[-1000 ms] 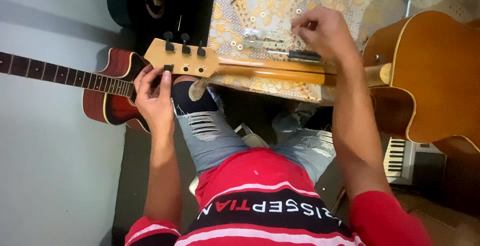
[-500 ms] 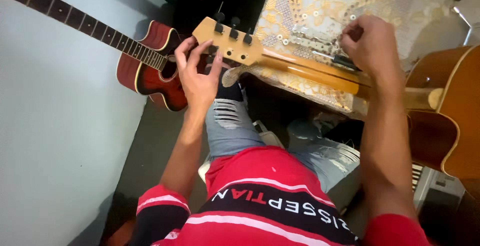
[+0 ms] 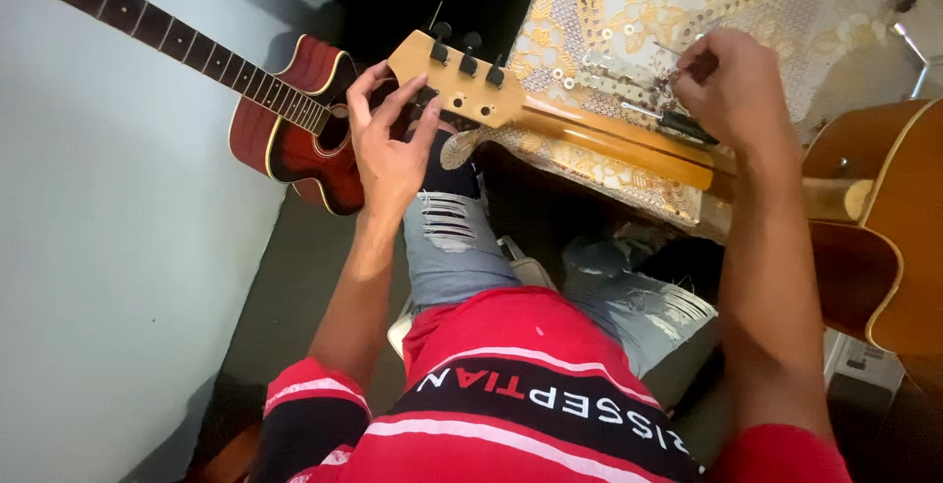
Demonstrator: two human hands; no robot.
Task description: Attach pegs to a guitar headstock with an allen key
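— From the head view, what are your hands on?

— Your left hand (image 3: 390,144) is curled at the headstock (image 3: 462,85) of the pale guitar neck (image 3: 614,139), fingers bent around its near edge by the black tuning pegs (image 3: 468,51). It reads as a loose grip on the headstock, thumb side hidden underneath.

— And your right?

— Your right hand (image 3: 732,85) is closed into a pinch over the gold-patterned cloth (image 3: 786,1) on the table, far right of the neck. Something small and metallic sits at the fingertips; you cannot tell exactly what. Loose screws and washers (image 3: 599,60) lie scattered just beside it, with a dark-handled screwdriver (image 3: 678,121) against the neck.

— Which step does that look like?

— Judging by the pose, you are steadying the neck while picking hardware. A next move would need a firm hold at the headstock.

— Anything else around?

— A red acoustic guitar (image 3: 295,124) leans at the left wall; a brown one (image 3: 884,218) stands at the right.
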